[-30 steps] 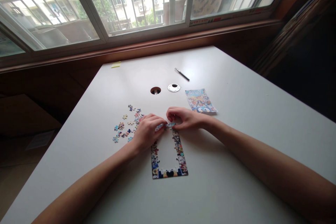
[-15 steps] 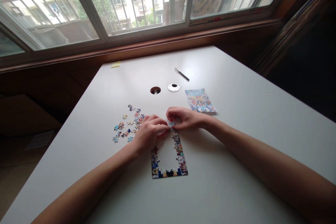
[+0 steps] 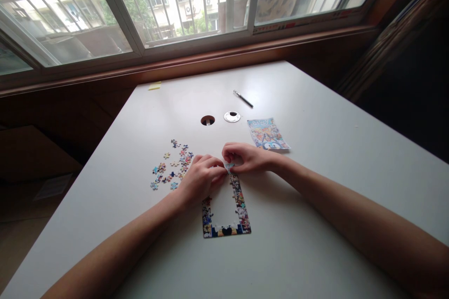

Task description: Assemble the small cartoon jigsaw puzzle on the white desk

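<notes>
A partly built jigsaw frame (image 3: pixel 240 210) lies on the white table (image 3: pixel 315 126) in front of me, its border colourful and its middle bare. My left hand (image 3: pixel 201 176) and my right hand (image 3: pixel 245 156) meet at the frame's top edge, both with fingers curled and pinched on small puzzle pieces (image 3: pixel 229 166) there. Several loose puzzle pieces (image 3: pixel 170 166) are scattered just left of my left hand. A colourful reference picture (image 3: pixel 267 134) lies beyond my right hand.
A pen (image 3: pixel 243 98), a round white cable-hole cover (image 3: pixel 232 117) and the open cable hole (image 3: pixel 207 120) sit further back. A yellow sticky note (image 3: pixel 155 86) lies at the far edge below the window. The table's left edge drops to the floor.
My left hand has slid slightly right and closed further over the top edge of the frame. My right hand has barely moved.
</notes>
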Action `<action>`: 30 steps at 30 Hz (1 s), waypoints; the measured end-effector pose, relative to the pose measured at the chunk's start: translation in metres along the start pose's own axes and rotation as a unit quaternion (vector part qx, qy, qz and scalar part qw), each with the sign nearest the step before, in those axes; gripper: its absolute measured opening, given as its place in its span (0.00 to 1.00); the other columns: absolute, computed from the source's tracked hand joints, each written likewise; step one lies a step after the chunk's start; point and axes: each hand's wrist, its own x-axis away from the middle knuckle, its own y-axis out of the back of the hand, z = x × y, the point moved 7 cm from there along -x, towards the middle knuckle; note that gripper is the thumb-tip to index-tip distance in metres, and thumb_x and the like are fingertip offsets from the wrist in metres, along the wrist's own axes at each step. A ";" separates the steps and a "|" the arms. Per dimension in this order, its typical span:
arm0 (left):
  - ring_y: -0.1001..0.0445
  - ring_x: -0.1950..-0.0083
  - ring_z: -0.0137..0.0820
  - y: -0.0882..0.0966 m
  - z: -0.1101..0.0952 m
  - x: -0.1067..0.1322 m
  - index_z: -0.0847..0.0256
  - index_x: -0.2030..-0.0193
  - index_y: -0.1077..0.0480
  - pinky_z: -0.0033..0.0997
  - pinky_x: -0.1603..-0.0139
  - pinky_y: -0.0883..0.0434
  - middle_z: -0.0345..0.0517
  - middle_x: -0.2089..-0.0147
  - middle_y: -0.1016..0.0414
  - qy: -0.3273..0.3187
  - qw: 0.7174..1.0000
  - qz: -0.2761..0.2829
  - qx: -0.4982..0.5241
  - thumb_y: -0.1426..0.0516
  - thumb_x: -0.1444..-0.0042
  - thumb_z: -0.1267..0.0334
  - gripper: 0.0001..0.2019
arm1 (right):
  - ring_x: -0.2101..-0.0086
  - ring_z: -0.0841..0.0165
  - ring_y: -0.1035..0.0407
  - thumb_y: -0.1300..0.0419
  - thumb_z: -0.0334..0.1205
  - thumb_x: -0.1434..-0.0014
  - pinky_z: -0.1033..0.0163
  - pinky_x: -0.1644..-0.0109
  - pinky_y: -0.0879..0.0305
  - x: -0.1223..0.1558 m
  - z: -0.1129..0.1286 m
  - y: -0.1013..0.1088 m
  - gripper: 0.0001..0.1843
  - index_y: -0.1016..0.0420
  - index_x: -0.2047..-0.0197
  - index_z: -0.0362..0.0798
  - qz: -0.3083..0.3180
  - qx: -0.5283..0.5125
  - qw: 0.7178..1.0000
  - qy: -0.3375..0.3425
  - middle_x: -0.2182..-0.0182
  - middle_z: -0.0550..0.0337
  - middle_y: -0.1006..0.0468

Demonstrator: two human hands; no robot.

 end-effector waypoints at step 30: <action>0.27 0.53 0.34 0.033 0.011 -0.005 0.54 0.57 0.26 0.38 0.50 0.38 0.40 0.57 0.20 -0.028 0.998 0.054 0.001 0.47 0.42 0.76 0.14 | 0.70 0.72 0.41 0.40 0.30 0.49 0.66 0.66 0.41 -0.002 0.002 -0.003 0.08 0.33 0.65 0.47 -0.031 0.020 0.999 0.003 0.68 0.63 0.35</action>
